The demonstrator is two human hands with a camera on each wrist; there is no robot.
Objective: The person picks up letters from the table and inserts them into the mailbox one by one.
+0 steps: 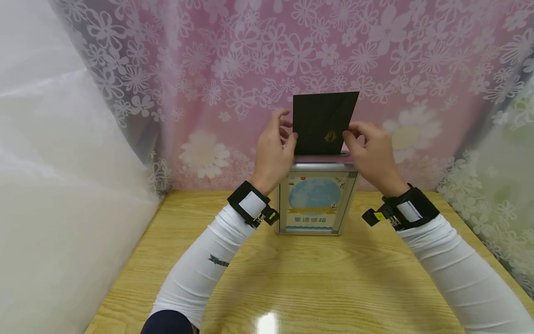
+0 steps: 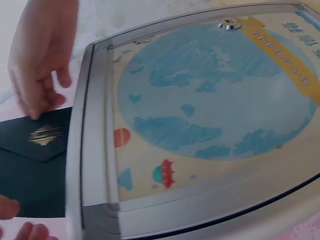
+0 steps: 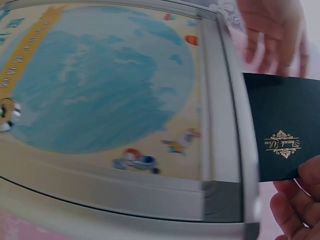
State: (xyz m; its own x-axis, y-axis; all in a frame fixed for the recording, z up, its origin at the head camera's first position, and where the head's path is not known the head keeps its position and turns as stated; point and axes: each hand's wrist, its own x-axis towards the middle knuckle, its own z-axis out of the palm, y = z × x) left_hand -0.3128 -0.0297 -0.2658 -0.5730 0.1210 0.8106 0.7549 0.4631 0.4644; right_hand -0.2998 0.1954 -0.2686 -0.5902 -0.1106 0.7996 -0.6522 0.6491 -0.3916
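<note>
A dark green envelope (image 1: 323, 120) with a gold "Thank You" print stands upright. Its lower edge is hidden at the top slot of a silver-framed letter box (image 1: 350, 204). On the right edge, my right hand (image 1: 373, 150) pinches the envelope between thumb and fingers; its thumb (image 3: 311, 170) lies over the front face. At the opposite edge is my left hand (image 1: 273, 148), its thumb touching the envelope and its other fingers loosely bent beside it. The left wrist view has the envelope (image 2: 30, 170) flap side up, partly out of frame.
The letter box's front panel bears a blue globe picture (image 1: 314, 192) and a small round lock (image 2: 230, 23). It stands on a wood-grain table (image 1: 292, 278). Behind hangs a pink floral curtain (image 1: 250, 51), and a white sheet (image 1: 62, 185) covers the left side.
</note>
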